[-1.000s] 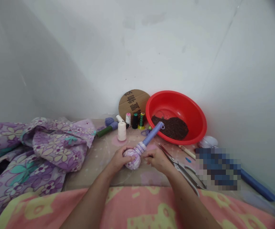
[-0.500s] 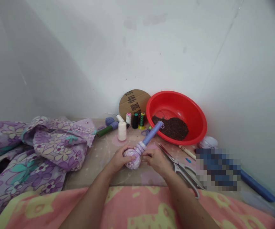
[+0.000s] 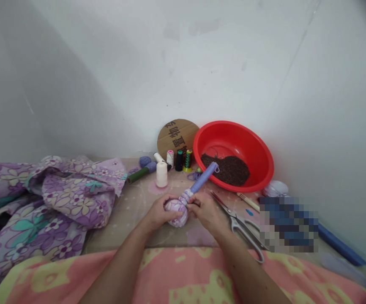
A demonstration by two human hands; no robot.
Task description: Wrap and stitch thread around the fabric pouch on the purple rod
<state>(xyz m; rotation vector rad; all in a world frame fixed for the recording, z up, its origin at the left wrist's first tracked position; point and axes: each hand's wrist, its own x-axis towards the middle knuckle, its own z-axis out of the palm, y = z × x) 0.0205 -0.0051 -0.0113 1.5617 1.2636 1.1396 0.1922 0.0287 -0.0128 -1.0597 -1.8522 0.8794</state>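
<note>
A hammer-like stick (image 3: 203, 178) wrapped in purple yarn has a round, stuffed head (image 3: 176, 212) of floral cloth, bound at the neck with purple thread. My left hand (image 3: 159, 213) is wrapped around the left side of the cloth head. On the neck's right side, my right hand (image 3: 203, 210) is closed in a pinch; whatever lies between its fingertips is too small to make out. The stick slants up and away, its far end with a yarn loop over the rim of a red basin (image 3: 263, 147).
Dark grains (image 3: 233, 171) lie in the basin. Scissors (image 3: 244, 232) rest right of my right hand. Several thread spools stand behind, including a white cone (image 3: 162, 174), before a cardboard disc (image 3: 178, 137). Floral fabric (image 3: 75, 194) is heaped left; a green-and-purple stick (image 3: 141, 172) lies near it.
My right hand has shifted slightly in against the bound neck. The cloth head sits a little lower, and my left hand keeps its hold.
</note>
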